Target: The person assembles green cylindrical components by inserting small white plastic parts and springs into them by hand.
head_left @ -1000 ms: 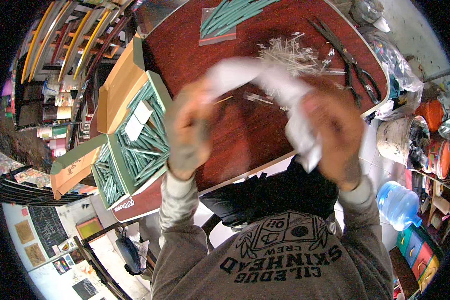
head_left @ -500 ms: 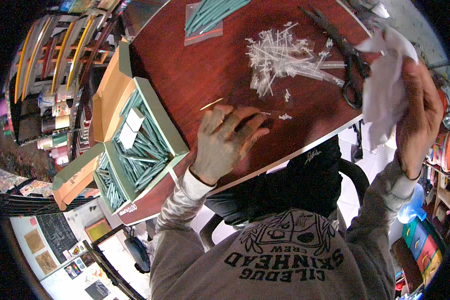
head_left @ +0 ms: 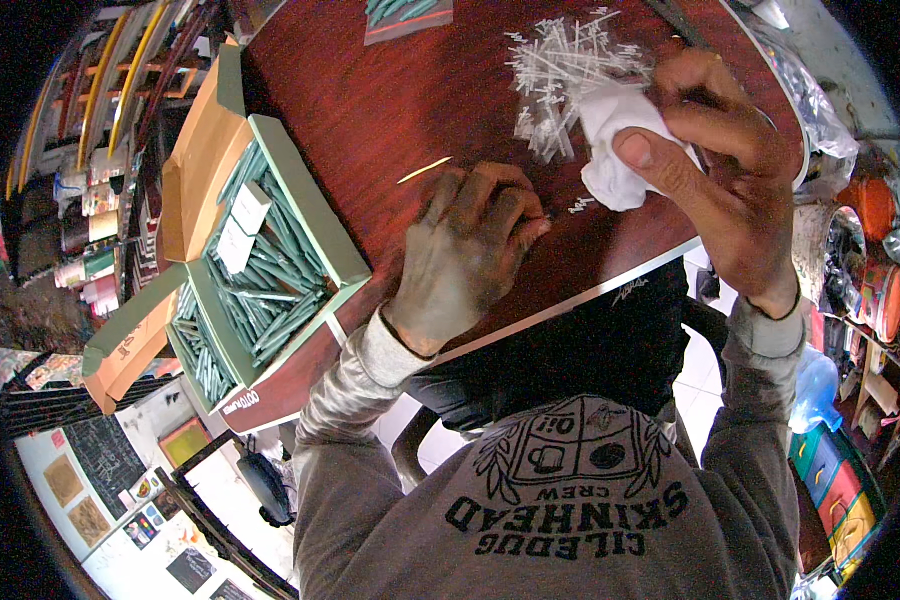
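A crumpled white cloth or tissue point(head_left: 605, 120) is gripped between the thumb and fingers of my right hand point(head_left: 735, 190), low over the table. It overlaps the near right side of a pile of small clear plastic sticks point(head_left: 560, 65). My left hand point(head_left: 450, 255) rests on the table with its fingers curled and the tips pressed together; whatever lies between them is too small to name. Just beyond its knuckles is a thin yellowish sliver point(head_left: 425, 170). A loose clear piece point(head_left: 579, 204) lies between my hands.
An open green carton point(head_left: 350, 250) of green pen-like sticks stands at the table's left, a small white box point(head_left: 242, 228) on top of them. A clear bag of similar sticks point(head_left: 410, 22) lies at the far edge. The dark red table point(head_left: 330, 90) has a pale edge near my lap.
My right hand has brought the white cloth leftward from the table's right edge to the clear pile. My left fingers have curled closed. The view has shifted, and the scissors are now mostly hidden.
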Motion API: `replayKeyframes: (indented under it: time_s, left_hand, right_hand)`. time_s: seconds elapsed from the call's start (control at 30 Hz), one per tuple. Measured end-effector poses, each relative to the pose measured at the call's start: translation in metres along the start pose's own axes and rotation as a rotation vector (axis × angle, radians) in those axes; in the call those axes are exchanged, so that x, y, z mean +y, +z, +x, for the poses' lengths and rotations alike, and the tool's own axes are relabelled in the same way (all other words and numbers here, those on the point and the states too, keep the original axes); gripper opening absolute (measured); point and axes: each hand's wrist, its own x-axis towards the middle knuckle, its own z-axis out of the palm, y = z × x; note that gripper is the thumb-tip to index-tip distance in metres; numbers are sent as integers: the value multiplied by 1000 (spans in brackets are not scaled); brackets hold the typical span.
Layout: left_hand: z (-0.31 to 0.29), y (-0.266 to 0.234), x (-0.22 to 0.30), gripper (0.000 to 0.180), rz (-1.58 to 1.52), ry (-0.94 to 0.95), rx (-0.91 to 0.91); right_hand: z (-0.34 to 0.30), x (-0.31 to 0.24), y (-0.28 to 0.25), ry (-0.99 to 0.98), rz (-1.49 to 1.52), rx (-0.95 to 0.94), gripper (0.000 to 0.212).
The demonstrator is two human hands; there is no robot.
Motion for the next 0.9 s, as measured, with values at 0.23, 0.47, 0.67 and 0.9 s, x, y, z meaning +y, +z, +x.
replayKeyframes:
  time_s: [0.23, 0.47, 0.67, 0.9]
  left_hand:
    - [-13, 13, 9, 31, 60, -59, 41]
    - [-14, 8, 12, 37, 167, 32, -8]
    - [-8, 18, -2, 26, 26, -9, 184]
    - [-10, 14, 3, 18, -812, -168, 277]
  right_hand:
    - [-7, -24, -5, 481, 136, 303, 26]
    - [-13, -20, -10, 601, 241, 129, 33]
    - [-4, -24, 9, 492, 232, 110, 35]
    - [-27, -40, -8, 613, 185, 382, 58]
